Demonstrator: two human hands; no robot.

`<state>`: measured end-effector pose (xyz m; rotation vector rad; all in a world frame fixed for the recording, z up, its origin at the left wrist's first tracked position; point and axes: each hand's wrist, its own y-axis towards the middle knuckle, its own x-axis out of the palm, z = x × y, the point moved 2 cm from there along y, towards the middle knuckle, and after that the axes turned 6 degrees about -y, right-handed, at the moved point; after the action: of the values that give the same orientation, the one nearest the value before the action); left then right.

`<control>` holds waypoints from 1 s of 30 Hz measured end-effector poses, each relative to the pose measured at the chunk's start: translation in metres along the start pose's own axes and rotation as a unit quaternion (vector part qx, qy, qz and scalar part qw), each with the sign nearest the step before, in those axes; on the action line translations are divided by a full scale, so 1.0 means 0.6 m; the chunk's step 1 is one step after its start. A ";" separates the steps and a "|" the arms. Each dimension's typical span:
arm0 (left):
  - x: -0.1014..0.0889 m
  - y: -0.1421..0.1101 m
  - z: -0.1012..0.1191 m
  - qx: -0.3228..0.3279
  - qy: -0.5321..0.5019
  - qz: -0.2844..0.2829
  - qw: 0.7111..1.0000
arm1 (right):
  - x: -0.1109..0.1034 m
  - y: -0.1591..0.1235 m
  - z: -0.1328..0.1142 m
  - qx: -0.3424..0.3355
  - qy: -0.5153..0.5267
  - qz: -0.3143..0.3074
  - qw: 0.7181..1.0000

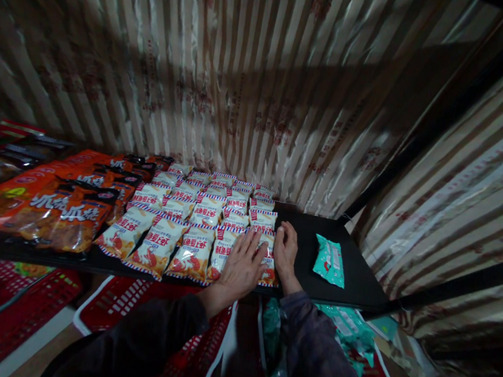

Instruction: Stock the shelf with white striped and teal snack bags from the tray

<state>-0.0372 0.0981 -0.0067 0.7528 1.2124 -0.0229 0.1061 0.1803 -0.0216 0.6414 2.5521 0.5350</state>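
Several white snack packets with red and blue trim (193, 218) lie in rows on a black shelf (359, 284). My left hand (239, 266) lies flat with fingers spread on the front right packets. My right hand (286, 251) rests beside it, fingers curled against the right edge of the same row of packets. A single teal packet (329, 259) lies alone on the shelf to the right of my right hand.
Orange snack bags (65, 214) fill the shelf's left part. Below the shelf stand red baskets (127, 308), and one basket (370, 374) at the right holds more teal packets (348, 332). A striped curtain hangs behind and to the right.
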 end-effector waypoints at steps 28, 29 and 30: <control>0.046 -0.025 0.010 0.041 0.020 0.011 0.999 | -0.023 -0.076 0.015 0.047 -0.071 -0.088 0.992; 0.046 -0.026 0.010 0.042 0.022 0.013 0.999 | -0.023 -0.077 0.014 0.044 -0.076 -0.089 0.992; 0.045 -0.028 0.009 0.042 0.023 0.015 0.999 | -0.023 -0.079 0.013 0.039 -0.080 -0.090 0.992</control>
<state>-0.0289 0.0924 -0.0373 0.8486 1.2491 -0.0310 0.1048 0.1366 -0.0453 0.4530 2.4577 0.3118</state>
